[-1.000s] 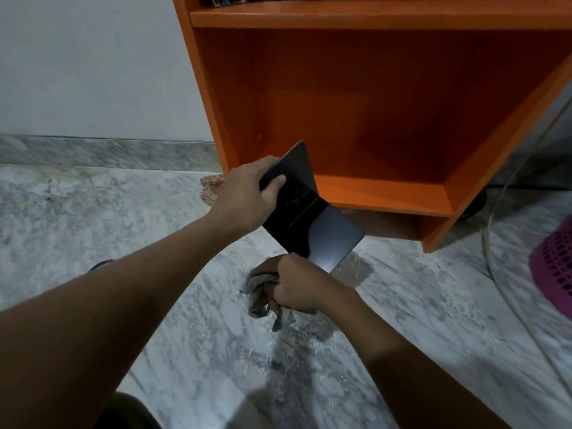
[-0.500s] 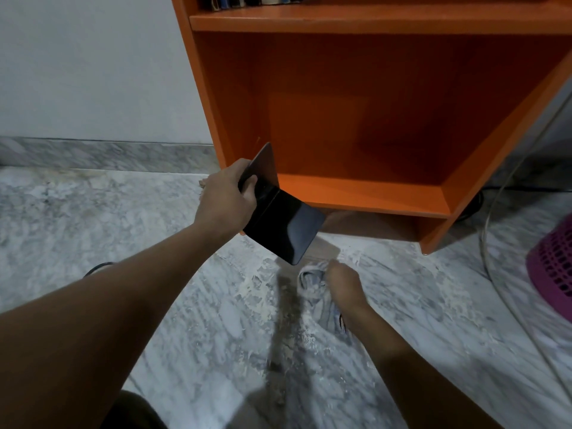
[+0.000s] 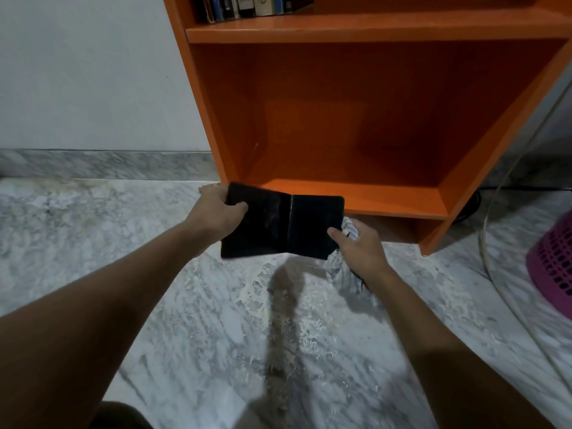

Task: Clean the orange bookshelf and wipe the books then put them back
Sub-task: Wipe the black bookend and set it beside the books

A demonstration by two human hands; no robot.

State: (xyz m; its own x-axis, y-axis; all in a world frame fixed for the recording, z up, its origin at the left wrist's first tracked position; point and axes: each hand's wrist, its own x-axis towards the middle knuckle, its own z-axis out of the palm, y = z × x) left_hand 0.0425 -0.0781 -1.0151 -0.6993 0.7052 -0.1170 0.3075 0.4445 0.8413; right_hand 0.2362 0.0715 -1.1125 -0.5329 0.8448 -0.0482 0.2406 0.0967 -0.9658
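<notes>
A black book (image 3: pixel 281 227) is held spread open, cover side up, just in front of the orange bookshelf (image 3: pixel 365 119). My left hand (image 3: pixel 216 212) grips its left edge, thumb on top. My right hand (image 3: pixel 356 246) grips the right lower corner with the thumb on the cover, and a grey-white cloth (image 3: pixel 349 230) is bunched in the same hand, hanging below it. The shelf's lower compartment (image 3: pixel 356 193) holds nothing. Several books (image 3: pixel 247 6) stand on the upper shelf at the top left.
Marble floor (image 3: pixel 216 320) lies under my arms. A purple laundry basket (image 3: pixel 554 267) sits at the right edge, with a pale cable (image 3: pixel 495 212) curving past it. A white wall and marble skirting (image 3: pixel 93 162) run along the left.
The book was tilted in my left hand alone; now it is spread flat and held by both. My right hand came up from the floor with the cloth to the book's right corner.
</notes>
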